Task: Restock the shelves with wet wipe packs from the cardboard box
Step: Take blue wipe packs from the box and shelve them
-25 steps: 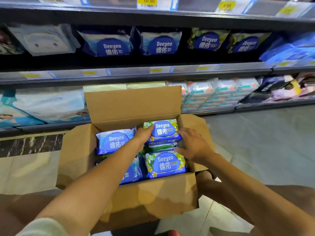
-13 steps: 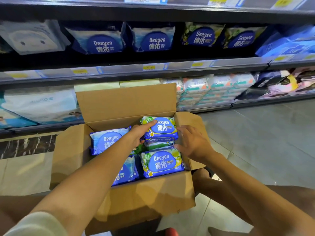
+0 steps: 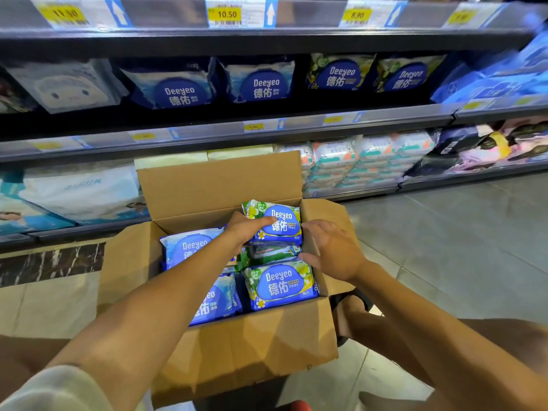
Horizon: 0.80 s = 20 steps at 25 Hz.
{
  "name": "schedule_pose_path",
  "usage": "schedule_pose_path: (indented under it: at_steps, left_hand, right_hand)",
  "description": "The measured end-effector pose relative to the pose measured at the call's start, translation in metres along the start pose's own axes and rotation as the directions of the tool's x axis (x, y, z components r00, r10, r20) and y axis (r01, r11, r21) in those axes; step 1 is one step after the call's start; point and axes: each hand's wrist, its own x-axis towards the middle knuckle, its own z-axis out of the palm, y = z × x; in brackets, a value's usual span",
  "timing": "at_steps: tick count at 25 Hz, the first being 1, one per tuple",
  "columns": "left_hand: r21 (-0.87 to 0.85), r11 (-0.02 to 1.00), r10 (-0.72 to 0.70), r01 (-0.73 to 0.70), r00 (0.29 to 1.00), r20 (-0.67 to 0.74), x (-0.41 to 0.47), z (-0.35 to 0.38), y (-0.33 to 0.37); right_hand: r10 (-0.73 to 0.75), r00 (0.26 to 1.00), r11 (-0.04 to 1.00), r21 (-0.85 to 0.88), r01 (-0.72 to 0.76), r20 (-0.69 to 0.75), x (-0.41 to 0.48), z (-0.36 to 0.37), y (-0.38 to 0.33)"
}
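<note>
The left hand (image 3: 249, 229) lies on the top green-and-blue floral soft plastic wipe pack (image 3: 278, 222), fingers fairly straight across its label; the thumb is hidden, so a grip underneath cannot be confirmed. The right hand (image 3: 332, 250) is spread wide just beside that pack's right end, its thumb touching the edge-on green pack (image 3: 272, 250) wedged below. The top pack sits in the far right corner of the open brown cardboard box (image 3: 219, 185), its long axis running left to right along the far wall. The hands bracket its two short ends, the left nearer and already in contact. A two-handed lift, up and away from the body, looks like the natural next move. Its label reads "Deeyeo" over "德佑", with a "99.9%" badge and "80片". A matching near floral pack (image 3: 281, 284) carries the same wording. Two pale blue plastic wipe packs (image 3: 189, 247) with the same brand fill the box's left side. Beyond the box, the dark middle store shelf (image 3: 207, 132) holds blue Deeyeo packs (image 3: 184, 90). The green-leaf Deeyeo packs (image 3: 341, 72) stand further right, up and to the right of the hands. On the rail above, yellow price tags (image 3: 226, 14) read "10.50" and "8.90"; the others are too blurred to read.
</note>
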Motion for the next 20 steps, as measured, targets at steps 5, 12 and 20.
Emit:
schedule_pose_path:
  at_steps: [5, 12, 20]
  left_hand:
    - [-0.013, 0.997, 0.080, -0.080, 0.996, -0.038, -0.050, -0.046, 0.012]
    - [-0.064, 0.991, 0.113, -0.120, 0.988, -0.106, -0.126, -0.132, -0.012]
    - [-0.113, 0.984, 0.120, -0.140, 0.978, -0.169, -0.170, -0.163, -0.042]
  right_hand:
    - [-0.041, 0.986, 0.994, -0.089, 0.056, 0.164, 0.001, 0.002, -0.012]
    - [-0.035, 0.918, 0.932, -0.317, 0.173, 0.395, 0.004, 0.026, -0.023]
    - [-0.057, 0.913, 0.900, -0.375, 0.223, 0.405, 0.007, 0.046, -0.031]
